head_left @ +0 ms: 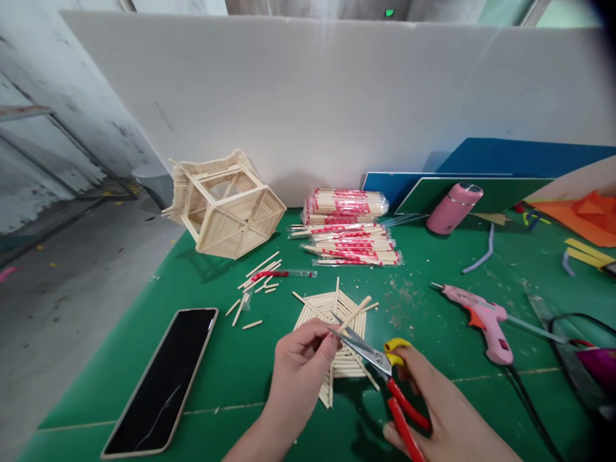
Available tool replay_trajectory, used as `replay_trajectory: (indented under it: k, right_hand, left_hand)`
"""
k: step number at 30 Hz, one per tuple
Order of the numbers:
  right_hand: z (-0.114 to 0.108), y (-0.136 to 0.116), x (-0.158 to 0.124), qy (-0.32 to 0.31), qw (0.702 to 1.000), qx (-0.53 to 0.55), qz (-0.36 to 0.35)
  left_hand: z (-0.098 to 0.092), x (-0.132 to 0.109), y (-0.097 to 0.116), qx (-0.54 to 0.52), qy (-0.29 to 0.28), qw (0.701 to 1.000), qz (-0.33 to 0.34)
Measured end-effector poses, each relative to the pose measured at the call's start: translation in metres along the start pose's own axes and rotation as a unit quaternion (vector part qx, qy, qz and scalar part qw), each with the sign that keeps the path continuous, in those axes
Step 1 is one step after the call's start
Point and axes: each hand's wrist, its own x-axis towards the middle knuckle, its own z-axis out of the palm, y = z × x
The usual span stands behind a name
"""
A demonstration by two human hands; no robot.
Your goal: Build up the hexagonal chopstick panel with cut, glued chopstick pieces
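Observation:
My left hand (305, 362) pinches a thin wooden stick (357, 312) above a hexagonal panel of sticks (351, 367) lying flat on the table. Several sticks jut past the panel's edges like spokes. My right hand (433, 398) grips a pair of scissors (375, 358) with red and yellow handles. Its blades are apart, one to each side of the stick, close to my left fingertips. Left of the panel lie loose cut sticks (262, 273) and a red-and-clear wrapper (283, 274).
A hexagonal stick lantern frame (240, 221) rests tilted at the back left. Bagged sticks (349, 224) lie at the back middle, near a pink bottle (453, 208). A pink glue gun (481, 317) with a cord is on the right, a phone (161, 382) on the left.

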Motion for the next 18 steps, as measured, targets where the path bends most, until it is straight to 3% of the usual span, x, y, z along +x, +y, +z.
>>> replay_trajectory:
  k: [6,11,18]
  right_hand:
    - [0.001,0.002,-0.003,0.018,1.000,0.008,-0.010]
    - [-0.004,-0.006,-0.003,-0.012,1.000,0.013,0.020]
    - [-0.001,-0.004,-0.006,0.000,1.000,0.011,0.022]
  left_hand:
    - [0.005,-0.002,0.000,0.018,-0.018,1.000,-0.006]
    - [0.006,-0.005,0.003,0.047,-0.039,0.998,-0.005]
    - [0.005,-0.004,0.005,0.104,-0.048,0.992,0.053]
